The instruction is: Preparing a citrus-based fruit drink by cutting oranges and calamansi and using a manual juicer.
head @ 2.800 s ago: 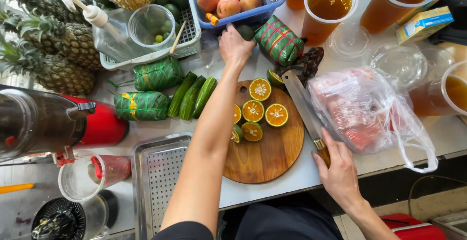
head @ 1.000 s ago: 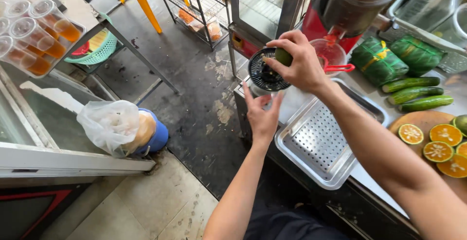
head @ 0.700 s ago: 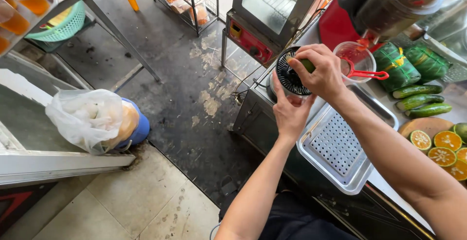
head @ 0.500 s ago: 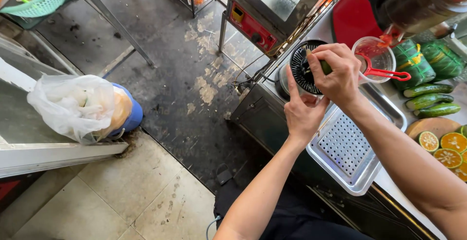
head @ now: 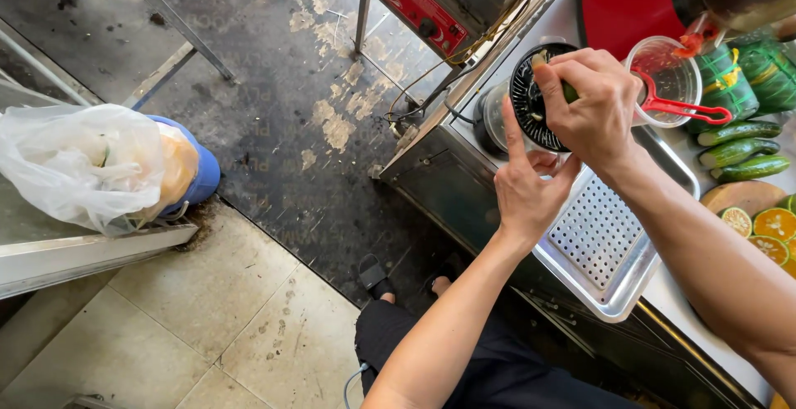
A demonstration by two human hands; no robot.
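Pressing a green citrus half [head: 570,91] sideways into the tilted black strainer [head: 531,102], right hand [head: 590,102] fingers grip it; left hand [head: 526,189] fingers brace the strainer's rim

Green citrus half [head: 569,90] pressed onto black juicer [head: 531,102].

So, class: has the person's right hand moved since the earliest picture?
Yes. The right hand left the cutting board side and crossed the perforated tray to its other side, now pressing green fruit onto the black juicer.

Street-side juice stall: steel counter [head: 663,293], perforated tray [head: 593,235], halved oranges [head: 767,231], cucumbers [head: 742,152], grimy pavement [head: 274,111].
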